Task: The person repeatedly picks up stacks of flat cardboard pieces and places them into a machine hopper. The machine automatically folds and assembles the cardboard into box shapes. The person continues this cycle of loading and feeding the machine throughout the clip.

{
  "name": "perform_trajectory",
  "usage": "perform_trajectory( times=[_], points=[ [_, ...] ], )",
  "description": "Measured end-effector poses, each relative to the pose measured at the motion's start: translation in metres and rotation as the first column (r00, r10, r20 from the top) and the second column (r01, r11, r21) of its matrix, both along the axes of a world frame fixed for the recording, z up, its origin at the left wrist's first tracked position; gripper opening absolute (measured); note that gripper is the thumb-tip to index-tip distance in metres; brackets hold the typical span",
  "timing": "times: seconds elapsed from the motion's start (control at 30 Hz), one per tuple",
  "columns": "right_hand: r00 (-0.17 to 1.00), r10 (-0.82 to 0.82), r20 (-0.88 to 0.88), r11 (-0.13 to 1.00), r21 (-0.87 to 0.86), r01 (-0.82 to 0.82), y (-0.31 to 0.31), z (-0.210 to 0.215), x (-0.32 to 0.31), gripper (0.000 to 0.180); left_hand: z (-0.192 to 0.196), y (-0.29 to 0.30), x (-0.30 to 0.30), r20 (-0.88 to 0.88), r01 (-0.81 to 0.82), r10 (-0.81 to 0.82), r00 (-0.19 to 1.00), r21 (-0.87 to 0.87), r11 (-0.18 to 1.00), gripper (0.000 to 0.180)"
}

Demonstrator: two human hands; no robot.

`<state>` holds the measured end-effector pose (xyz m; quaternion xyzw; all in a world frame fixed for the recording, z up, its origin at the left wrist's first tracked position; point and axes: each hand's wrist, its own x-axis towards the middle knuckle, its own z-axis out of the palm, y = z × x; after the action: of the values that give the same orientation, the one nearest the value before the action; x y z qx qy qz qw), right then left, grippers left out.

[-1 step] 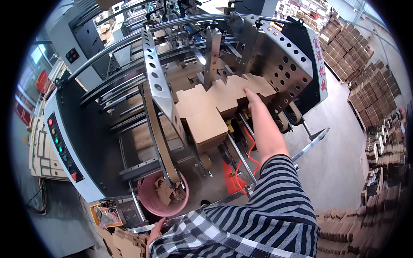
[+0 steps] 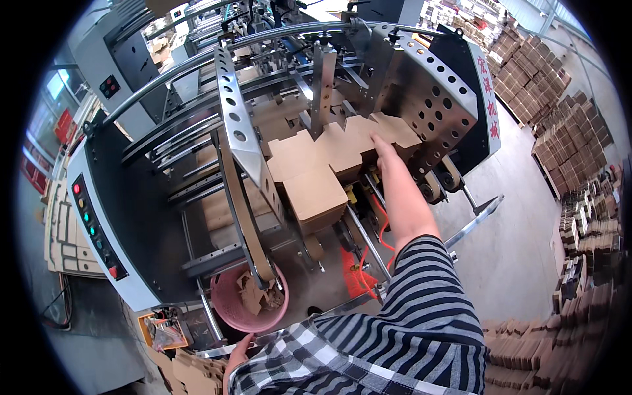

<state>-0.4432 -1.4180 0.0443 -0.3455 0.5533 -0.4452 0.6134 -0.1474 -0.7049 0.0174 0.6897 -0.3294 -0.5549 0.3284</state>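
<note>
My right hand [image 2: 384,150] reaches forward, arm stretched out in a striped sleeve. Its fingers lie flat on the right edge of a stack of brown cardboard blanks [image 2: 316,178] in the feeder of a large grey machine. The stack sits between a curved perforated metal guide [image 2: 238,125] on the left and a perforated side plate [image 2: 438,99] on the right. My left hand [image 2: 237,347] is low at the bottom edge, by a metal rail just below a pink basket [image 2: 224,309]. Its fingers are mostly hidden.
The pink basket holds cardboard scraps. A control panel with coloured buttons [image 2: 95,227] runs down the machine's left side. Orange hoses [image 2: 362,263] hang under the feeder. Stacks of folded cardboard [image 2: 573,125] line the floor at right and bottom right [image 2: 559,336].
</note>
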Motion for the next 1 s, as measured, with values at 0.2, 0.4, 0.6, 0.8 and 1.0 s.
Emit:
perform_trajectory(
  times=[0.2, 0.4, 0.6, 0.8, 1.0],
  points=[
    [0.950, 0.237, -0.203, 0.877, 0.464, -0.120, 0.084, 0.099, -0.020, 0.109, 0.041, -0.035, -0.012, 0.240, 0.054, -0.021, 0.970, -0.131, 0.990, 0.078],
    [0.920, -0.391, 0.034, 0.876, 0.321, 0.361, 0.040, 0.098, -0.064, 0.104, 0.017, -0.011, -0.014, 0.137, -0.001, 0.009, 0.991, -0.060, 0.998, 0.078],
    [0.967, -0.212, 0.144, 0.934, 0.320, 0.157, 0.049, 0.086, -0.047, 0.089, 0.034, 0.003, -0.017, 0.224, 0.068, -0.076, 0.972, 0.043, 0.997, 0.078],
    [0.981, -0.074, -0.179, 0.918, 0.373, 0.137, 0.062, 0.102, -0.090, 0.099, 0.029, 0.011, -0.020, 0.284, 0.096, -0.080, 0.955, -0.046, 0.994, 0.077],
    [0.503, 0.779, -0.374, 0.585, 0.148, -0.797, 0.236, 0.126, -0.021, 0.030, 0.037, 0.037, -0.024, 0.295, -0.019, 0.040, 0.955, -0.073, 0.997, 0.074]
  ],
)
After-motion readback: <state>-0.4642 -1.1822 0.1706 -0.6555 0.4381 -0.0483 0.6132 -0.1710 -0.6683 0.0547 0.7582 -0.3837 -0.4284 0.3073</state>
